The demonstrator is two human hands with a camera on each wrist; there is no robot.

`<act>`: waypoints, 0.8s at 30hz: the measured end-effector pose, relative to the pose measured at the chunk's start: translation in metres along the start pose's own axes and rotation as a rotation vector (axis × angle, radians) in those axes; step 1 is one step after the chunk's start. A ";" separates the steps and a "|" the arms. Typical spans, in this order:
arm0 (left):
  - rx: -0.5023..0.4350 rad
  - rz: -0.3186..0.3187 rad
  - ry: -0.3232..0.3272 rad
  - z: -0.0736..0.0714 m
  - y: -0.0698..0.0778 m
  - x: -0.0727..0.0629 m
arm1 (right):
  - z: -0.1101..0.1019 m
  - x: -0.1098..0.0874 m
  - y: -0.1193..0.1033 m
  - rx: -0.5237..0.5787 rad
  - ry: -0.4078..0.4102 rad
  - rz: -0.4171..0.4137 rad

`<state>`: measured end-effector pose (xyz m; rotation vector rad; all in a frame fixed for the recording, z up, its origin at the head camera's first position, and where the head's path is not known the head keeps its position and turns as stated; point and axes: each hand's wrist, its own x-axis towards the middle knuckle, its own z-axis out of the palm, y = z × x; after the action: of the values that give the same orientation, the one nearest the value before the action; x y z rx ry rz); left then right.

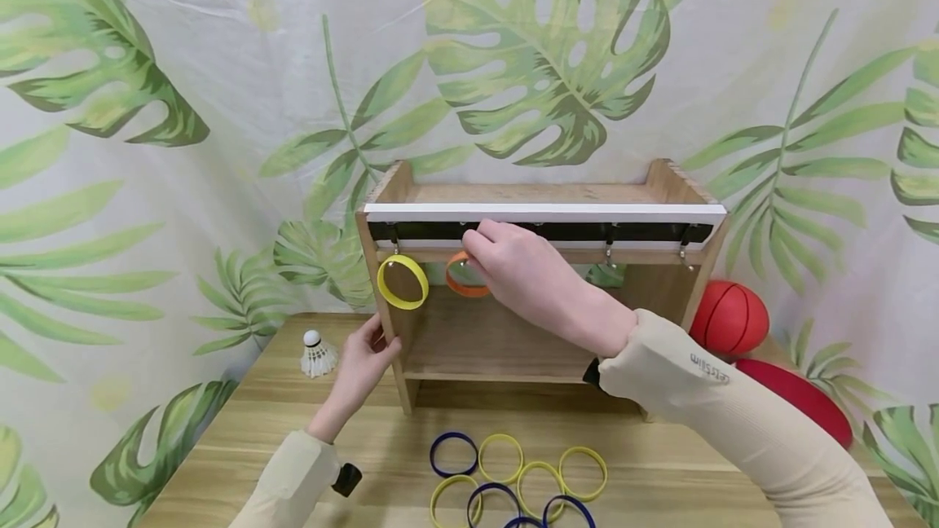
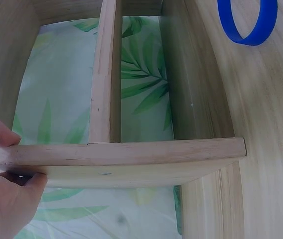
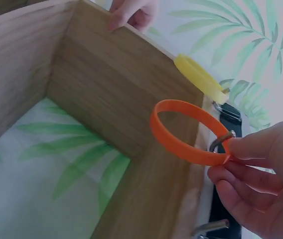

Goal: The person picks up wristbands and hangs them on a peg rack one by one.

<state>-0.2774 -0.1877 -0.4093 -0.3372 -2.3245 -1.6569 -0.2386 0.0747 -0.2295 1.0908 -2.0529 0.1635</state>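
Standing on the tabletop point(image 1: 257, 422), the brown shelf point(image 1: 506, 345) has a black strip point(image 1: 572, 232) along its top front edge. Things look only just begun on this strip: the left end is filled, the next place seems nearly filled, and the rest looks left to do. The person's right hand point(image 1: 528, 271) reaches up, its arm slanting across the front, with thumb and fingers pinching the orange band. The left hand point(image 1: 367, 357) grips the shelf's left side. That orange band point(image 3: 175, 146) is at the second hook point(image 3: 223, 140), which pokes into it; it is hard to tell if it hangs alone. One yellow band point(image 3: 199, 77) hangs on the first hook point(image 1: 396, 248). Blue bands point(image 1: 432, 454) and loose yellow bands point(image 1: 501, 436) lie on the tabletop. Smallest, the two right-end hooks point(image 1: 608, 251) are bare.
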 end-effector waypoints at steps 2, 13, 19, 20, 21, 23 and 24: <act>-0.005 0.003 -0.003 0.002 -0.001 0.000 | 0.002 -0.002 0.000 -0.010 -0.018 0.010; -0.027 0.013 -0.019 0.006 -0.003 -0.002 | -0.022 -0.043 -0.007 0.002 0.013 0.015; -0.034 0.012 0.000 0.003 -0.001 -0.001 | -0.008 -0.104 -0.008 0.055 -0.005 0.025; -0.033 0.013 0.006 0.003 -0.001 -0.001 | -0.002 -0.117 -0.008 0.060 -0.024 0.035; -0.032 0.012 0.010 0.002 -0.001 0.000 | 0.005 -0.130 -0.008 0.066 -0.053 0.055; -0.028 0.015 0.013 0.002 -0.002 0.000 | 0.019 -0.157 -0.008 0.085 -0.118 0.111; -0.026 0.016 0.011 0.002 -0.003 0.001 | 0.025 -0.170 -0.008 0.107 -0.158 0.152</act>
<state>-0.2790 -0.1863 -0.4121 -0.3495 -2.2883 -1.6786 -0.1932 0.1683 -0.3669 1.0395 -2.2924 0.2734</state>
